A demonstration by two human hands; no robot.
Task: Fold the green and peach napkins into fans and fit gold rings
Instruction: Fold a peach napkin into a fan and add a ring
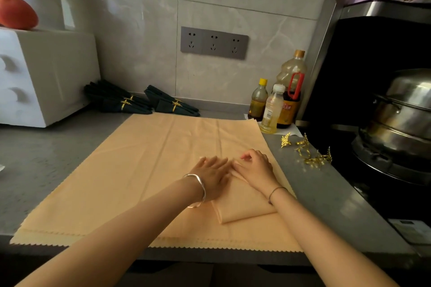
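Head view: your flat left hand [211, 171], grip released, pressed the folded peach cloth napkin [242, 209] on the counter while your right hand [255, 166] pinched its pleat; the next move likely called for another even fold, then the leaf-shaped gold rings [318, 159].

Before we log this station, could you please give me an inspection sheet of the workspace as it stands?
Surface: grey countertop, with flat peach napkins spread across it.
Job's things: folded peach napkin under both hands; green napkins, already ringed, at the back left; loose gold rings to the right.
Clutter: three bottles beyond the rings.
Hands: left hand flat, pressing the fold; right hand with fingers curled, seemingly pinching it.
Cables: nothing seen; wall sockets unused.
Surroundings: white appliance on the left, steel steamer pot on the right.
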